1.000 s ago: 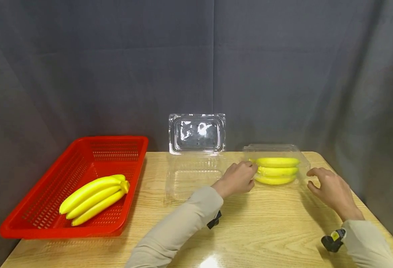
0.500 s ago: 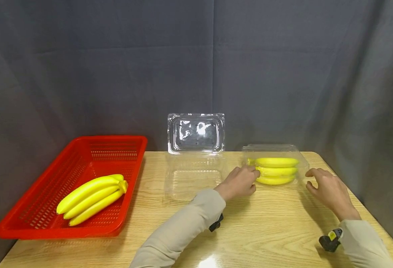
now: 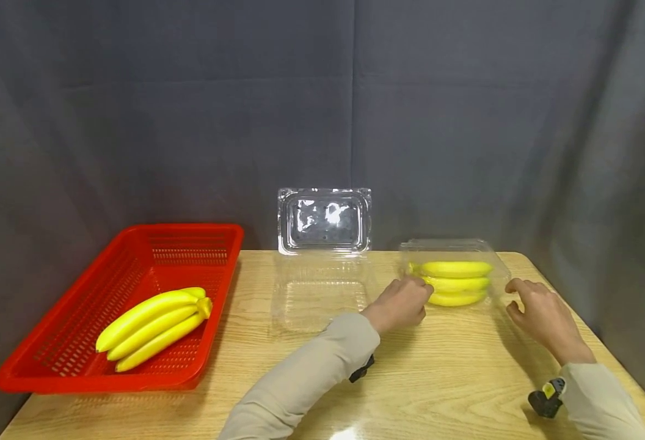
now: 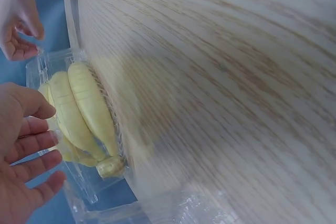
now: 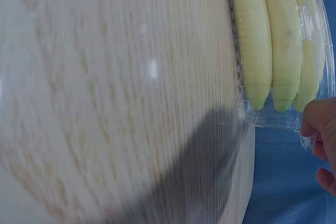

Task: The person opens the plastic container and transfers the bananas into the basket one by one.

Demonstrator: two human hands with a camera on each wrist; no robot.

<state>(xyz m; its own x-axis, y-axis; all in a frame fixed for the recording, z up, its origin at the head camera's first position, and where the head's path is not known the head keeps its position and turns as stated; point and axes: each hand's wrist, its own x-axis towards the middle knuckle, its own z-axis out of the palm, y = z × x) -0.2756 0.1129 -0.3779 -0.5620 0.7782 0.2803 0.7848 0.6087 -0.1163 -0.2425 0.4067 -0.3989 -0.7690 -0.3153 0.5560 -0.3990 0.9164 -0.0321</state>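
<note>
the left grip [image 3: 399, 304], loosely spread, empty, has shifted toward 4 o'clock; right grip's [image 3: 545, 315] thumb and finger remain parted beside the clear container [image 3: 446, 245], at the counter's [image 3: 443, 366] 2 o'clock, yellow bananas [image 3: 457, 284] lying inside.

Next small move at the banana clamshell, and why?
Probably press down along the near edge of the clear plastic clamshell. Its lid looks lowered over the yellow bananas, and the left hand and right hand are near its opposite ends, but no view confirms that it is latched.
</note>
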